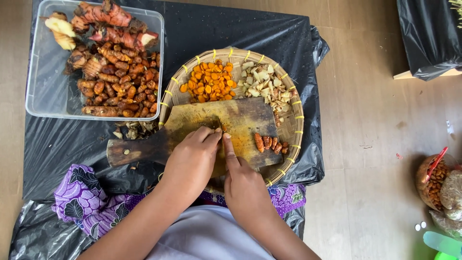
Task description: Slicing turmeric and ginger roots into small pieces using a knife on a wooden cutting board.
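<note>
My left hand (192, 156) rests on the yellow-stained wooden cutting board (240, 120), fingertips pinched together on a small turmeric piece that is mostly hidden. My right hand (243, 185) lies close beside it, index finger stretched forward and the other fingers curled around what looks like a knife, seen edge-on and largely hidden. A few whole turmeric roots (268, 143) lie on the board to the right of my hands. The board spans a round woven tray (296, 130) holding orange turmeric slices (209, 82) and pale root slices (262, 86).
A clear plastic tub (45, 91) of unpeeled roots stands at the back left on black plastic sheeting (57, 144). Peelings (137, 127) lie by the board's handle. Purple patterned cloth (82, 197) covers my lap. Bags of nuts (438, 185) sit on the wooden floor at right.
</note>
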